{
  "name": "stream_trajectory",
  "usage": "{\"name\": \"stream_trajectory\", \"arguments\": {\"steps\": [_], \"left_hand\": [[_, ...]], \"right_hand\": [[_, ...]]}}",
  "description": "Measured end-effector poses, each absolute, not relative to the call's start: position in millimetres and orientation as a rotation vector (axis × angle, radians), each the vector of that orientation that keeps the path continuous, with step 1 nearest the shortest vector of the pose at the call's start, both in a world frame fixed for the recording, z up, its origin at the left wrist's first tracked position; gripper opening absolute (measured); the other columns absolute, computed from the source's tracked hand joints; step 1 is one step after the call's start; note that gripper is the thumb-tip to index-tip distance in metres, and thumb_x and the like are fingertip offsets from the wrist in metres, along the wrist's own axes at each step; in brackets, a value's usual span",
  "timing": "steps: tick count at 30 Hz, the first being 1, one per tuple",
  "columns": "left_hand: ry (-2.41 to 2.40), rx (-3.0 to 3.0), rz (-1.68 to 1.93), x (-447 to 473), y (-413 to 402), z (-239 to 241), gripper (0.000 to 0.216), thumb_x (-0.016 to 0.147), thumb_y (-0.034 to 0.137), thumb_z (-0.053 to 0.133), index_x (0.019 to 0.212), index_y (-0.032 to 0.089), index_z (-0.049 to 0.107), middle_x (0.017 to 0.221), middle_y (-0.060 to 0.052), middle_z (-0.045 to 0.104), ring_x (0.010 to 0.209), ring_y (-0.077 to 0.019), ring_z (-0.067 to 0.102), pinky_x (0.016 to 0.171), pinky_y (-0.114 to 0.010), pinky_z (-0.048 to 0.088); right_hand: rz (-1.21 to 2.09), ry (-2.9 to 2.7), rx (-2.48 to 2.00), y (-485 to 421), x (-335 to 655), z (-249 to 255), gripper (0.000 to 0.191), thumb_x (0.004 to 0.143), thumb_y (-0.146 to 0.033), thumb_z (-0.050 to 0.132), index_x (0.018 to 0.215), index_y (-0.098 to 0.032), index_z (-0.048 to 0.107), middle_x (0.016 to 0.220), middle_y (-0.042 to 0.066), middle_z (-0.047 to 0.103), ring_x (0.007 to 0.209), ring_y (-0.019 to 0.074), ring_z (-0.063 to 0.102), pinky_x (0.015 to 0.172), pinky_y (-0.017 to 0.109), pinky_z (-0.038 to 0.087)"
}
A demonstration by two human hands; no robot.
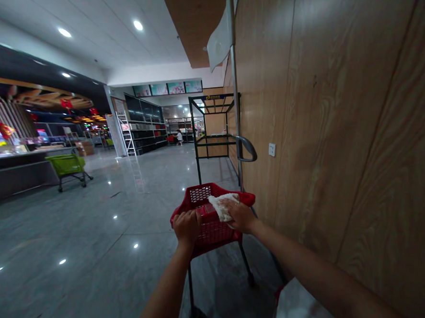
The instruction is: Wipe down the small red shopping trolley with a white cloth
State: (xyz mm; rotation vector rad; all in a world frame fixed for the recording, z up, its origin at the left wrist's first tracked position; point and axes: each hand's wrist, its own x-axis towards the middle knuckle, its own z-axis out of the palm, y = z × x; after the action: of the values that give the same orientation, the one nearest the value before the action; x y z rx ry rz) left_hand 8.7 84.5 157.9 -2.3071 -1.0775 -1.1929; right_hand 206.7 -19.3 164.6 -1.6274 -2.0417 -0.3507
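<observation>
At lower centre we see the left hand (186, 226) clamped around the rim of the red cart (207, 226). The right hand (240, 216) presses flat, fingers together, on a white cloth (220, 202) atop the cart's near edge, beside the wooden wall (340, 122).

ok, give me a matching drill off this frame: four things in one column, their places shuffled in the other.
1. left hand
2. right hand
3. green cart
4. black rack

A. against the wooden wall, beyond the red cart
B. resting on the white cloth
C. far left, by the counter
D. gripping the red cart's near rim

Pairs: 1-D, 2-B, 3-C, 4-A
</observation>
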Motion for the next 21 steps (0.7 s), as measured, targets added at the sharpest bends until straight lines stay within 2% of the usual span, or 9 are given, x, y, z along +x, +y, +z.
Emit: {"name": "stream_trajectory", "arguments": {"steps": [8, 12, 15, 21], "left_hand": [[-1.052, -2.379, -1.149, 12, 85, 158, 0.034, 0.087, 0.029, 0.041, 0.064, 0.02, 0.063, 0.069, -0.008, 0.069, 0.065, -0.0217, 0.059, 0.066, -0.036, 0.028], [-1.037, -2.358, -1.098, 11, 89, 159, 0.041, 0.091, 0.032, 0.036, 0.063, 0.02, 0.062, 0.068, -0.005, 0.069, 0.065, -0.019, 0.058, 0.069, -0.036, 0.028], [-1.05, -2.331, -1.089, 12, 90, 158, 0.041, 0.092, 0.032, 0.036, 0.062, 0.02, 0.062, 0.068, -0.004, 0.069, 0.065, -0.0185, 0.058, 0.069, -0.036, 0.028], [-1.141, -2.303, -1.16, 16, 84, 159, 0.04, 0.09, 0.031, 0.037, 0.062, 0.019, 0.063, 0.07, -0.006, 0.07, 0.066, -0.0193, 0.058, 0.071, -0.036, 0.028]], "right_hand": [[-0.377, -2.139, -1.54, 8, 156, 167, 0.07, 0.072, -0.022, 0.061, 0.139, -0.012, 0.044, 0.142, 0.015, 0.046, 0.134, 0.0275, 0.037, 0.116, 0.046, 0.019], [-0.36, -2.153, -1.535, -5, 188, 167, 0.071, 0.07, -0.015, 0.059, 0.139, -0.012, 0.044, 0.143, 0.014, 0.045, 0.134, 0.0257, 0.037, 0.115, 0.043, 0.024], [-0.354, -2.059, -1.593, -22, 220, 164, 0.07, 0.07, -0.017, 0.059, 0.138, -0.012, 0.045, 0.143, 0.014, 0.045, 0.134, 0.026, 0.038, 0.113, 0.043, 0.027], [-0.385, -1.998, -1.648, -23, 212, 162, 0.072, 0.071, -0.02, 0.058, 0.14, -0.014, 0.042, 0.144, 0.014, 0.044, 0.135, 0.0272, 0.035, 0.113, 0.047, 0.025]]}}
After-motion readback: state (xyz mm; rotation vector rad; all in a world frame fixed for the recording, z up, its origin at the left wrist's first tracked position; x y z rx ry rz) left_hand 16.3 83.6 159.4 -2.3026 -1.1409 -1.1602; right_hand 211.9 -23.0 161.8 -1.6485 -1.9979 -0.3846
